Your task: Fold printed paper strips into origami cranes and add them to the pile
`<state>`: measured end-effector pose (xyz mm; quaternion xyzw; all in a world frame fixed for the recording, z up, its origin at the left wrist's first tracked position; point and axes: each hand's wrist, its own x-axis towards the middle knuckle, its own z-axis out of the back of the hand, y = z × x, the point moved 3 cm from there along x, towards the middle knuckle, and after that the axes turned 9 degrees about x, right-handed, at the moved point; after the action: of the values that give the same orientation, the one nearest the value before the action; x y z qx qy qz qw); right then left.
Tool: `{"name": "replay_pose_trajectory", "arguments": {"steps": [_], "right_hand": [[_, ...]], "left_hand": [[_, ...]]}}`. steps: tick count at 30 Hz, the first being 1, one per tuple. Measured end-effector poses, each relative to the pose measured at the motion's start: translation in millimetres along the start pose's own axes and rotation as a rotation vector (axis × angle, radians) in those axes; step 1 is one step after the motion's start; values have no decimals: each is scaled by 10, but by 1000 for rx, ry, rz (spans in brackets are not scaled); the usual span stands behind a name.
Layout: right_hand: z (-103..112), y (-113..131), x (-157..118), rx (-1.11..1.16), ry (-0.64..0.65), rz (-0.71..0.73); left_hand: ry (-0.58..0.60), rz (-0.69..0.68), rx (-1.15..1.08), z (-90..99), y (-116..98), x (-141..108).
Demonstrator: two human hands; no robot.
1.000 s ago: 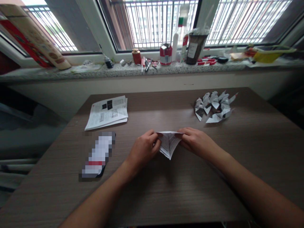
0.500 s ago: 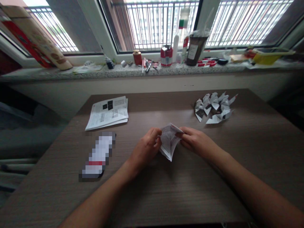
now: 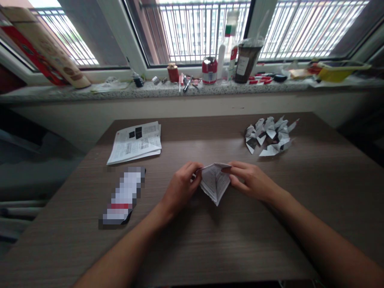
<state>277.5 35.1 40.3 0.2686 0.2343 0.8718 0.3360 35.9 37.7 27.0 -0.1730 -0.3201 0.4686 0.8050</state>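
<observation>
A folded piece of printed paper (image 3: 215, 182) is held between both hands above the brown table (image 3: 228, 252), its point facing down toward me. My left hand (image 3: 183, 186) pinches its left corner between thumb and fingers. On the right corner, my right hand (image 3: 250, 179) grips the paper, fingertips over its edge. Several folded paper pieces (image 3: 270, 134) lie grouped at the back right of the table. At the back left rests a stack of printed sheets (image 3: 136, 142).
A phone-like object with a pixelated face (image 3: 124, 196) lies left of my left hand. Behind the table, the stone windowsill (image 3: 162, 93) carries a red can (image 3: 209, 71), a dark drink cup (image 3: 246, 62), a bottle (image 3: 230, 44) and a yellow container (image 3: 336, 73).
The paper has spread wider and turned to face me more squarely, its top edge now lower. My right thumb has moved slightly away from the fingers.
</observation>
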Motion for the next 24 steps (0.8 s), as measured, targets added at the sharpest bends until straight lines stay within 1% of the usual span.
{"name": "replay_pose_trajectory", "arguments": {"steps": [4, 7, 13, 17, 21, 24], "right_hand": [[-5, -25, -24, 37, -19, -4], [-6, -48, -57, 58, -8, 3], [-13, -124, -134, 97, -16, -52], [-48, -200, -174, 176, -43, -100], [-39, -235, -172, 200, -59, -101], [-25, -228, -156, 166, 9, -40]], "left_hand": [[2, 14, -42, -5, 17, 0], [19, 28, -86, 5, 34, -6], [96, 17, -177, 30, 62, -19], [156, 17, -231, 20, 88, -27], [189, 0, -208, 12, 134, -26], [213, -65, -123, 7, 155, -20]]}}
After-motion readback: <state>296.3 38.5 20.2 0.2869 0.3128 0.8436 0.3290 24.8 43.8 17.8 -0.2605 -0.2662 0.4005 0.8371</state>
